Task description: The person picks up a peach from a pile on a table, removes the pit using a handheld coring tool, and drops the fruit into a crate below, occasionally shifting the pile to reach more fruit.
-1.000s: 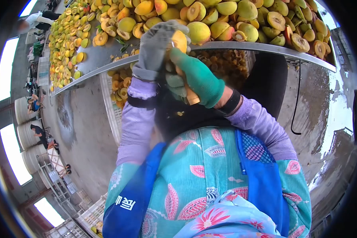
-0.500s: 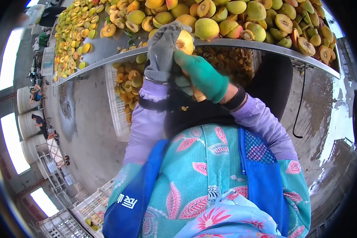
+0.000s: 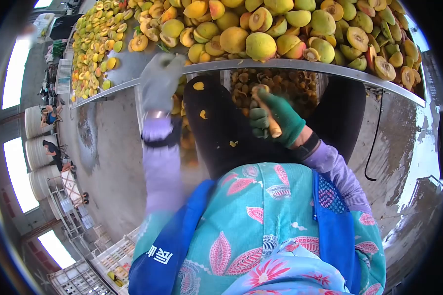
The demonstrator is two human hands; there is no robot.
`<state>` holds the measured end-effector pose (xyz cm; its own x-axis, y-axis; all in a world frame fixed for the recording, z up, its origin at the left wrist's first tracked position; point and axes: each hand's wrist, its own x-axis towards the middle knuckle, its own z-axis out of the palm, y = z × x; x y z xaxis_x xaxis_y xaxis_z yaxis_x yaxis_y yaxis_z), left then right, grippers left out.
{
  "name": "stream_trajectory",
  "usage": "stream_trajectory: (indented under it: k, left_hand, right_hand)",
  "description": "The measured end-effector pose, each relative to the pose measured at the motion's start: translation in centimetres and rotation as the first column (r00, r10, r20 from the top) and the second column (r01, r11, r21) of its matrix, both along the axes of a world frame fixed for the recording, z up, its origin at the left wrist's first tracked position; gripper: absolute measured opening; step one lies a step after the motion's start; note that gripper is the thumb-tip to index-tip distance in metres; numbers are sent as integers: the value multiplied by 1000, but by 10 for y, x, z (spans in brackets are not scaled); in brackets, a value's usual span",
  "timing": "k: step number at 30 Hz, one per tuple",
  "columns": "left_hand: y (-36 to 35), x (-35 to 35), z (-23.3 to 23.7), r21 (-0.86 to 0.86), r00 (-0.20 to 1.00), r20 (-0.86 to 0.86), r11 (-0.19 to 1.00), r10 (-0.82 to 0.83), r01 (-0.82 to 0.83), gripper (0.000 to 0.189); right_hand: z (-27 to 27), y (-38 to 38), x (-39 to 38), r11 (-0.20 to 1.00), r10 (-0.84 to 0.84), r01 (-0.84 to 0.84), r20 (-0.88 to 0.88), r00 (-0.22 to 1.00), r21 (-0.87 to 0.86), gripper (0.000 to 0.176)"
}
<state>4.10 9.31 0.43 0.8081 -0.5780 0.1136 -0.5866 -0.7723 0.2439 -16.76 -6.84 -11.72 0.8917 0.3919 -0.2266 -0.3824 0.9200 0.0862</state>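
Note:
My right hand [image 3: 279,118], in a green glove, is closed around a short tool with a wooden handle [image 3: 274,129] above my lap. The kind of its working end cannot be made out. My left hand [image 3: 160,83], in a grey glove, is over the table's front edge at the left and smeared by motion. Whether anything is in its fingers cannot be seen. Just beyond lie many yellow-green peach-like fruits [image 3: 261,46], several cut open with stones showing. Small fruit scraps [image 3: 198,86] lie on my dark trousers.
The metal table's rim [image 3: 320,65] curves across in front of me. Beneath it are more cut fruit pieces [image 3: 290,86] between my knees. A black hose or cable [image 3: 374,142] hangs at the right. People [image 3: 51,150] sit far left near white tubs [image 3: 37,152].
My left hand has moved left, away from my right hand; the yellow fruit is no longer seen between them. My right hand has lowered and shifted right with the wooden-handled tool.

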Motion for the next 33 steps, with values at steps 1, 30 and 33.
stream_trajectory:
  k: [1, 30, 33]
  left_hand:
    - [-16, 9, -5, -3, 979, 37, 980, -200, 200, 45]
    - [-57, -68, -28, -831, 567, -555, 441, -609, -340, 55]
    - [-58, -69, -33, -836, 621, -520, 497, -586, -232, 41]
  right_hand:
    - [19, 4, 3, 996, -7, 5, -24, 1000, -84, 32]
    - [82, 15, 32, -353, -83, 267, 314, 946, -897, 46]
    - [80, 14, 28, -360, -100, 243, 297, 950, -901, 46]
